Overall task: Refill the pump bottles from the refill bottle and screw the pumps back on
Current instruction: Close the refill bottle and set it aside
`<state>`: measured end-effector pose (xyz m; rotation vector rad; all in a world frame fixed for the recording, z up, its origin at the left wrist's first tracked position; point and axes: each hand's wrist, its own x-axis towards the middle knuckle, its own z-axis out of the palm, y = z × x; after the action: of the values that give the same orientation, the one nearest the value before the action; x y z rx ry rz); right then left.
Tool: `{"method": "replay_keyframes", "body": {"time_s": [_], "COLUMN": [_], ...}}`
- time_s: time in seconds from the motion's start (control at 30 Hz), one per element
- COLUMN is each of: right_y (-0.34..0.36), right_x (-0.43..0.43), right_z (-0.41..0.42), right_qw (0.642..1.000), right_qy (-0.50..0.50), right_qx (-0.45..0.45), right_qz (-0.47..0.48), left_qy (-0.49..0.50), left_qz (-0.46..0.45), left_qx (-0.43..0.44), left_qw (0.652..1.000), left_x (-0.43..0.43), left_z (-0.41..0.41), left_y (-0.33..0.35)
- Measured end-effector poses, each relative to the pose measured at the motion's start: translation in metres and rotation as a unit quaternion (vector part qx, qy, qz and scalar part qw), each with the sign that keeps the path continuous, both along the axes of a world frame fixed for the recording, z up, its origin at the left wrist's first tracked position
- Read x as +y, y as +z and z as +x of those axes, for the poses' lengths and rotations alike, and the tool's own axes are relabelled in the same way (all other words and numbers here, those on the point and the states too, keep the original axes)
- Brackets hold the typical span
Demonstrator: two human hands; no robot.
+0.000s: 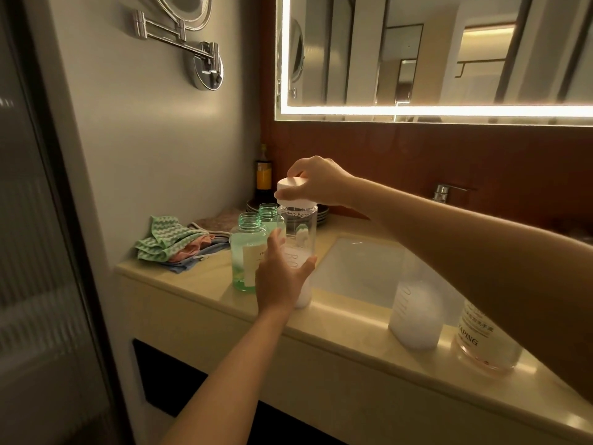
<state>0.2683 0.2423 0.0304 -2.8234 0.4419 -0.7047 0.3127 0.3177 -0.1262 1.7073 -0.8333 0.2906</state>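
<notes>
A tall clear bottle [301,229] with a little white liquid at its bottom stands on the counter [192,281] left of the sink. My left hand [280,277] grips its lower body. My right hand [316,181] holds the wide white cap [290,189] on its neck. Two open-necked green bottles stand just left of it, the nearer green bottle [245,252] and the farther green bottle [269,215], both without pumps. A frosted white bottle [417,313] and a clear bottle with pinkish liquid [484,342] stand on the counter's front edge at the right, partly behind my right arm.
Folded cloths [175,244] lie at the counter's left end. Stacked plates [321,215] and a dark bottle with an orange label [263,176] stand at the back corner. The white sink [356,268] and its tap [444,191] are to the right, under a lit mirror [433,56].
</notes>
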Motion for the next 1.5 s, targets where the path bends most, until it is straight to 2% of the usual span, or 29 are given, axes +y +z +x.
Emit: {"method": "replay_keyframes", "body": {"time_s": [0.1,0.27,0.33,0.43,0.5,0.57,0.73,0.83,0.93,1.13,1.2,1.37,1.43,1.5], "right_y": [-0.001,0.015,0.014,0.004,-0.001,0.000,0.006,-0.004,-0.007,0.008,0.005,0.000,0.002,0.006], "right_x": [0.001,0.006,0.004,0.006,0.008,0.007,0.004,0.002,0.000,0.000,-0.001,0.001,0.003,0.005], "right_z": [-0.002,-0.008,-0.007,-0.005,-0.004,-0.003,-0.007,-0.005,-0.003,-0.006,-0.007,-0.005,-0.003,-0.004], "right_qw": [0.999,0.989,0.992,0.997,0.993,0.992,0.996,0.999,0.992,0.995,0.992,0.994,0.993,0.994], "right_qy": [-0.009,0.029,0.021,-0.022,-0.047,-0.052,0.030,-0.001,-0.046,0.048,0.055,-0.006,-0.014,-0.002], "right_qx": [0.032,0.095,0.093,0.070,0.080,0.090,0.064,0.023,0.031,0.093,0.109,0.071,0.092,0.108], "right_qz": [-0.005,0.106,0.078,-0.037,-0.073,-0.067,0.057,-0.035,-0.116,0.001,-0.028,-0.088,-0.076,-0.017], "left_qy": [-0.001,-0.001,0.000,0.001,0.002,0.004,0.003,0.003,0.002,0.005,0.004,0.004,0.002,0.002], "left_qz": [0.002,0.002,0.003,0.003,0.002,0.002,0.000,-0.003,-0.006,-0.004,-0.003,-0.003,-0.004,-0.004], "left_qx": [-0.003,-0.001,-0.002,-0.004,-0.003,-0.001,-0.002,-0.003,-0.007,-0.006,-0.006,-0.008,-0.006,-0.007], "left_qw": [1.000,1.000,1.000,1.000,1.000,1.000,1.000,1.000,1.000,1.000,1.000,1.000,1.000,1.000], "left_x": [0.001,0.001,0.001,0.001,0.000,0.000,0.000,0.000,0.000,0.000,0.000,0.000,0.001,0.001], "left_z": [0.000,0.000,0.000,0.001,0.001,0.001,0.002,0.001,0.001,0.000,0.000,0.000,0.000,0.000], "left_y": [0.000,0.000,-0.001,-0.001,-0.001,-0.002,-0.002,-0.002,-0.002,-0.002,-0.002,-0.002,-0.002,-0.002]}}
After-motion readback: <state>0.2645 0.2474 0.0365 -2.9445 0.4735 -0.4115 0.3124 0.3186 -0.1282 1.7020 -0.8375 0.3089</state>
